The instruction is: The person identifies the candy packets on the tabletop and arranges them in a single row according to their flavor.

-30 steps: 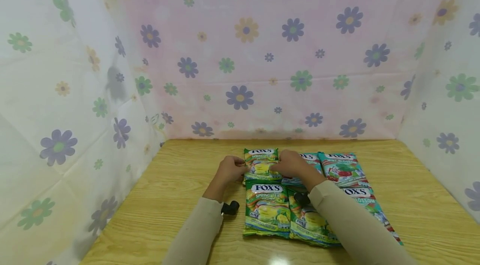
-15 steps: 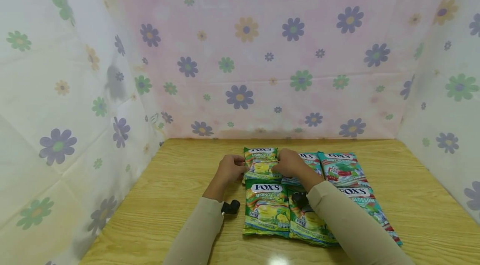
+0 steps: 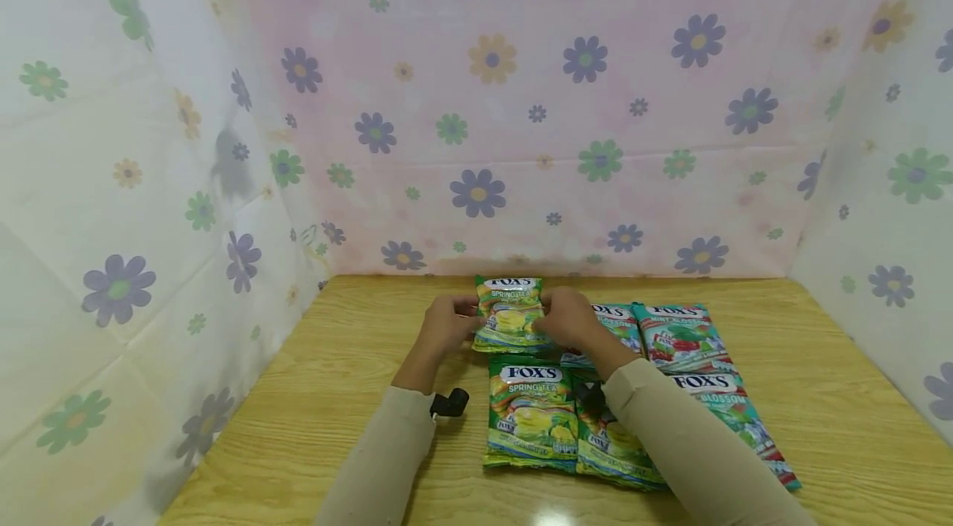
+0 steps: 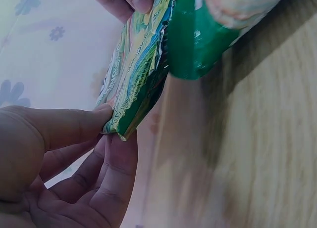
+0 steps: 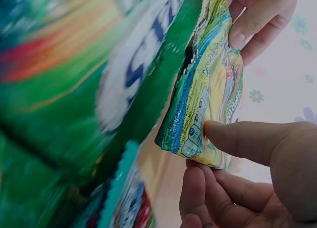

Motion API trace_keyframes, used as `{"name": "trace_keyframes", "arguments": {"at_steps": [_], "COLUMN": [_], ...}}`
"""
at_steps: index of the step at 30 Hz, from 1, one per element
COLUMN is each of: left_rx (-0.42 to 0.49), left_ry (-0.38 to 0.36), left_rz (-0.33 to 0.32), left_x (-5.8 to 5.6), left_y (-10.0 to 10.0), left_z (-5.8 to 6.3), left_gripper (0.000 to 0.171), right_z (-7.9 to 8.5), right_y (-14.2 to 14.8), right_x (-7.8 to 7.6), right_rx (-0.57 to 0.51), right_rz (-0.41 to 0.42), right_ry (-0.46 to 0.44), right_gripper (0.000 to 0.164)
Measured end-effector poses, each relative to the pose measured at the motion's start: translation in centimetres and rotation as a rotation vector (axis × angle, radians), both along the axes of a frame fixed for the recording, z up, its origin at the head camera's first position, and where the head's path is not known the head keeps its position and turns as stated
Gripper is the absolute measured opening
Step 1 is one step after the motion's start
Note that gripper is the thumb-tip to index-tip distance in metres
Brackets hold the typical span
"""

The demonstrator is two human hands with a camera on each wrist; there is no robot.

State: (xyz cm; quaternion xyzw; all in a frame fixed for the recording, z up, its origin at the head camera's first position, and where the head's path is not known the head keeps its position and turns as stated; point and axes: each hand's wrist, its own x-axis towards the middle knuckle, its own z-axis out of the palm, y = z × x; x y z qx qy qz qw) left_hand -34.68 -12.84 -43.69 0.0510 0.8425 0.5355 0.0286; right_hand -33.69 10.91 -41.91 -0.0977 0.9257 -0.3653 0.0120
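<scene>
Behind, pinkish flower-printed cloth (image 3: 536,150), below, wood-grain tabletop (image 3: 350,344), both hands (image 3: 447,322) (image 3: 572,319) pinching a Spring Tea packet (image 3: 510,317).

On or over one table (image 3: 357,361): three green bags (image 3: 532,418), three blue-green bags (image 3: 681,340), one left hand (image 3: 447,324), one right hand (image 3: 575,319).

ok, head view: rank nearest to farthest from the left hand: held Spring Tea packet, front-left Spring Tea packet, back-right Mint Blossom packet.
1. Held Spring Tea packet: left edge pinched by the left hand.
2. Front-left Spring Tea packet: on the table, to the hand's right and nearer the person.
3. Back-right Mint Blossom packet: well to the right, beyond the right hand.
</scene>
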Motion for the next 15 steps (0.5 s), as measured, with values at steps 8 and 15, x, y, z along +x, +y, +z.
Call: {"name": "trace_keyframes", "arguments": {"at_steps": [8, 15], "left_rx": [-0.024, -0.032], "left_ry": [0.05, 0.06], "left_rz": [0.02, 0.038], "left_x": [0.1, 0.2], "left_y": [-1.5, -3.1], "left_z": [0.9, 1.4], "left_gripper": [0.044, 0.045], "right_z": [0.8, 0.8], "right_y": [-1.4, -2.7], "right_x": [0.1, -0.1], "right_rx": [-0.057, -0.073], "right_rz": [0.012, 0.04], "right_ry": [-0.009, 0.036], "right_gripper": [0.028, 0.023]}}
